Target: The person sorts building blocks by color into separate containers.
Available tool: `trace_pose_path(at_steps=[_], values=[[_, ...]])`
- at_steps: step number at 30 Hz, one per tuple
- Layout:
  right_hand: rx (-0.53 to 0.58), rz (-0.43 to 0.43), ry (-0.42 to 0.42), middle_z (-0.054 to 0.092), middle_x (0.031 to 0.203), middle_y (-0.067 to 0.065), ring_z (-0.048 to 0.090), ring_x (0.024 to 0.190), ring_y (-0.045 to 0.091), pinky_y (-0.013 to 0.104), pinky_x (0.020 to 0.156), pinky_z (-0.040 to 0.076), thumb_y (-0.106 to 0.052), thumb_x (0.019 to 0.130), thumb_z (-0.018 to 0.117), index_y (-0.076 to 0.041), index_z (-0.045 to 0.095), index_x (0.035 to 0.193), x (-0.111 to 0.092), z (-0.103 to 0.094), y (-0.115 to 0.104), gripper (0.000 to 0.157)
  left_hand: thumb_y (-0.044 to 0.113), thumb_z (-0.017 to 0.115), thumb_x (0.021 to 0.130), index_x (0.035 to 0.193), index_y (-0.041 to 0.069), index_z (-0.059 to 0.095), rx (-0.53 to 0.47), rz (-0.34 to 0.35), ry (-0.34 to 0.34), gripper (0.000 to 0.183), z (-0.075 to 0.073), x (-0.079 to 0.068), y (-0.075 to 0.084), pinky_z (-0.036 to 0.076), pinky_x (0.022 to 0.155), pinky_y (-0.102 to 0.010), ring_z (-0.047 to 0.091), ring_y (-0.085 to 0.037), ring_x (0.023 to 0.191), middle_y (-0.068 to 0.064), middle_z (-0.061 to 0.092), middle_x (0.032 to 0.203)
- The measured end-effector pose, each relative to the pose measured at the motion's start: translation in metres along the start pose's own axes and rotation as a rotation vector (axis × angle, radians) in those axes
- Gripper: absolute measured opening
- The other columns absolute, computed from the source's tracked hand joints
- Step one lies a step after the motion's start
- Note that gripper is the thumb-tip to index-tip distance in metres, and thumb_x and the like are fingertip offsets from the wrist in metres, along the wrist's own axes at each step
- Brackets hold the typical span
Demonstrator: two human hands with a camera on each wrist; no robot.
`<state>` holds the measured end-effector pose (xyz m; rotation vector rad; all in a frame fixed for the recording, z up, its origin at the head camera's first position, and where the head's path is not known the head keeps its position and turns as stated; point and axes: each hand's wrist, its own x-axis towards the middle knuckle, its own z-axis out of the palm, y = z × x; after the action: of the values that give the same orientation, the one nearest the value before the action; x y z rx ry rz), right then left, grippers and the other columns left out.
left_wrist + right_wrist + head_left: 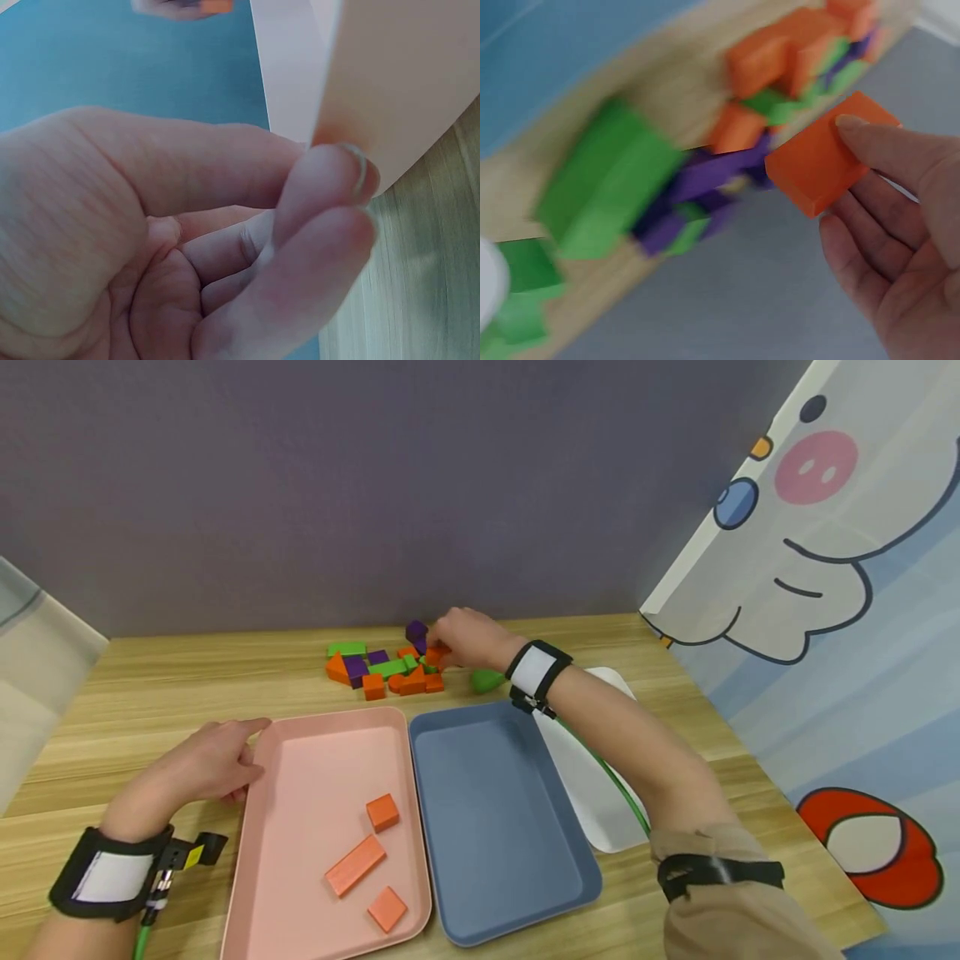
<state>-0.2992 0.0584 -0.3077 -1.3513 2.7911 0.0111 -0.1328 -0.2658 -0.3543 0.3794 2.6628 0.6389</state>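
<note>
My left hand pinches the left rim of the pink tray near its far corner; the left wrist view shows thumb and fingertips on the tray wall. In the tray lie an orange cube, a long orange block and another orange block. Over the far pile of toy blocks, my right hand holds an orange block between thumb and fingers. Around it are orange, purple and green blocks, blurred in the right wrist view.
A blue tray stands right of the pink one, close against it. Under my right forearm lies a white tray, partly hidden. A green block sits by my right wrist. A dark grey panel rises behind the wooden table.
</note>
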Motion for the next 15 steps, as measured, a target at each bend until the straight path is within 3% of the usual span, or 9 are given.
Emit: trace_pose_path(at_steps=[7,15], values=[[-0.051,-0.178,0.012,0.066,0.085,-0.005,0.058,0.074,0.01,0.022,0.074,0.048,-0.027,0.084,0.069,-0.017,0.068,0.093,-0.001,-0.021,-0.06,0.014,0.004,0.058,0.082,0.136,-0.019,0.024,0.001,-0.001,0.003,0.068,0.0,0.0,-0.001,0.043,0.049,-0.029,0.054,-0.013,0.047,0.001,0.056,0.056],[-0.029,-0.357,-0.075,0.063,0.082,-0.008,0.053,0.07,0.006,0.018,0.066,0.043,-0.033,0.088,0.061,-0.018,0.066,0.092,-0.006,-0.004,-0.127,0.016,0.003,0.059,0.082,0.136,-0.019,0.024,0.007,0.005,0.006,0.068,0.0,0.0,-0.002,0.043,0.049,-0.03,0.055,-0.013,0.047,0.001,0.056,0.056]])
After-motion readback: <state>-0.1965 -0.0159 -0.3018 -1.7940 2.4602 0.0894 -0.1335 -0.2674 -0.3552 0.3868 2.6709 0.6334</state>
